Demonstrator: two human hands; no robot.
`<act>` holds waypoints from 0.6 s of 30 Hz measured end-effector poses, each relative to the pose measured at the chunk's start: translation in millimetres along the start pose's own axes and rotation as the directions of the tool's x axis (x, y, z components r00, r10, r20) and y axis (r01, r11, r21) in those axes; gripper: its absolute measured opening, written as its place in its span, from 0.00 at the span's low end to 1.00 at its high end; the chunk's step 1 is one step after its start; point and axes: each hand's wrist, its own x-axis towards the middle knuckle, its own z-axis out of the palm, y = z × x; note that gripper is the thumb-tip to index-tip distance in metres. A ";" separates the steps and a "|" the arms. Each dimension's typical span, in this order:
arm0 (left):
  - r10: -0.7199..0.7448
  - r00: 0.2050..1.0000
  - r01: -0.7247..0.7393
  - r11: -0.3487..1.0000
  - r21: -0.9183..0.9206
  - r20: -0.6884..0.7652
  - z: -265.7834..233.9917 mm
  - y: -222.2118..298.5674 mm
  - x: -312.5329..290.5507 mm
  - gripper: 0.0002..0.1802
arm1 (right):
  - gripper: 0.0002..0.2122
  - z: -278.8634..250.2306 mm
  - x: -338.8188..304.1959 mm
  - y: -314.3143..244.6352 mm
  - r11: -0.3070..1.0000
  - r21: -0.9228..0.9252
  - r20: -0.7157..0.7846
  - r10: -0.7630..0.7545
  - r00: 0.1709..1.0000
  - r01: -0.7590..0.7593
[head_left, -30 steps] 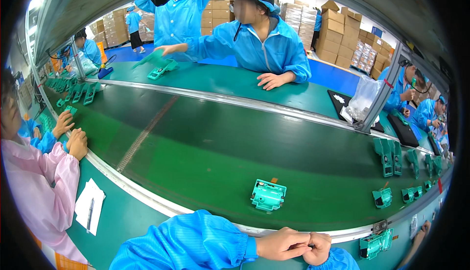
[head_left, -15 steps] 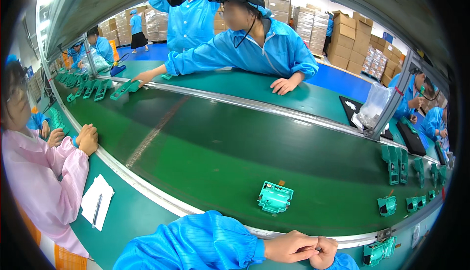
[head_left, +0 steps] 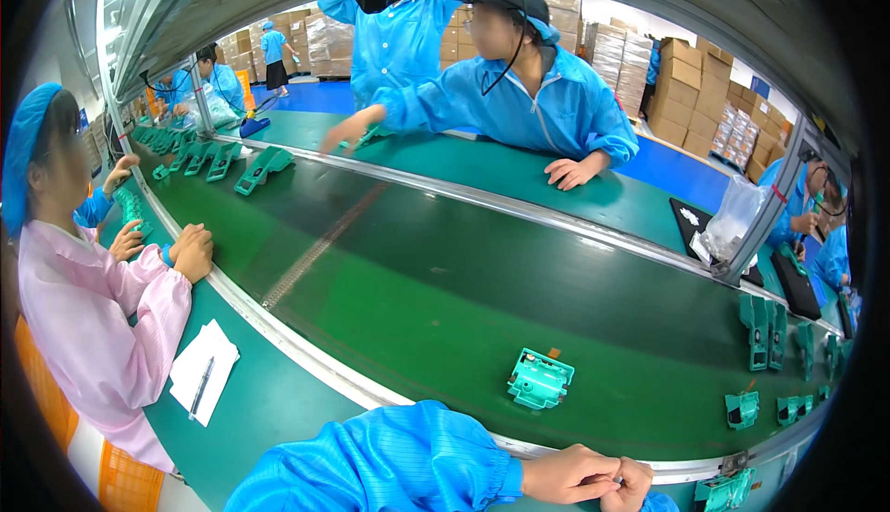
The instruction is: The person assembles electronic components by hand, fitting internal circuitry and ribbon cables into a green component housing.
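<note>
1. The person's left hand [head_left: 567, 473] and right hand [head_left: 630, 486] are together just beside the near rail [head_left: 287, 343], bent fingers touching; I cannot tell whether anything is pinched between them.
2. Nearest ahead of them, a green plastic housing [head_left: 540, 380] with an orange tab [head_left: 554, 353] lies apart from the hands on the green conveyor belt [head_left: 417, 313].
3. A second green housing [head_left: 726, 491] sits to the right of the hands, on the near side of the rail.
4. Farther right on the belt are a small green housing [head_left: 742, 410] and long green housings [head_left: 760, 331].
5. At left, a co-worker in pink [head_left: 88, 326] rests clasped hands at the belt's edge; near them lie white papers [head_left: 211, 350] with a pen [head_left: 201, 389] on top.
6. Across the belt, a co-worker in blue [head_left: 547, 108] stretches out one arm, its hand blurred; the other hand rests on the far bench [head_left: 482, 173].
</note>
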 end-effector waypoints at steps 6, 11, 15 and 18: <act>0.018 1.000 -0.018 1.000 0.007 -0.013 3.5 -1.1 1.5 0.12 | 0.05 -0.2 -0.2 -4.0 1.000 -0.010 -0.045 -0.026 0.999 0.026; 0.107 0.993 -0.102 0.990 -0.102 0.043 4.4 -5.1 -4.8 0.09 | 0.02 2.8 -2.3 2.5 0.997 -0.072 -0.022 -0.007 1.000 0.006; 0.051 0.996 -0.050 0.999 -0.016 0.067 -1.5 -2.0 0.5 0.09 | 0.06 0.1 -2.0 4.3 1.000 0.001 0.015 -0.003 1.000 0.003; 0.041 0.996 -0.040 0.999 -0.013 0.074 -2.8 -4.8 1.5 0.05 | 0.07 2.4 -4.2 10.8 0.999 0.035 0.031 -0.039 0.999 0.038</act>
